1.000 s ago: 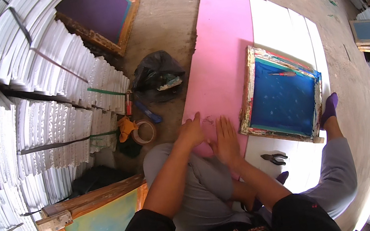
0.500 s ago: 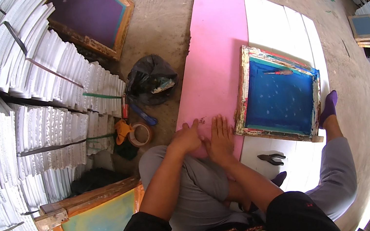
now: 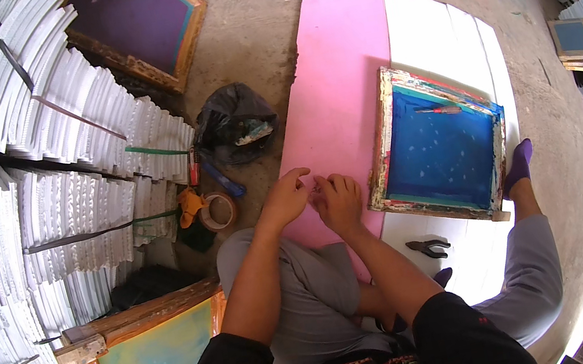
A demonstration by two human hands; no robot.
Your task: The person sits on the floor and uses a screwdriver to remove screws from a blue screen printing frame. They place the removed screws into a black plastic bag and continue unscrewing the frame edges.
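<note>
Both hands are held low over a pink foam-like sheet [image 3: 341,41] lying on the floor in front of me. My left hand [image 3: 286,200] is open, its index finger bent forward and its thumb apart from it. Beside it, my right hand [image 3: 339,202] is closed, fingers curled together toward the thumb. A cluster of tiny dark bits shows between the two hands, at the right fingertips; they are too small to name. To the right of my right hand lies a paint-crusted wooden screen-printing frame [image 3: 441,148] with blue mesh, and a small red-handled screwdriver-like tool [image 3: 438,110] rests on it.
Pliers [image 3: 429,248] lie on the white boards [image 3: 428,25] below the frame. To my left are a tape roll [image 3: 218,212], a black plastic bag [image 3: 234,123] and tall strapped stacks of white sheets [image 3: 78,208]. More screen frames stand at the purple mesh [image 3: 131,23] and yellow-green mesh [image 3: 154,354].
Both hands have risen slightly from lying flat on the pink sheet. The right fingers have curled in around the small dark bits, and the left hand has turned with its index finger lifted.
</note>
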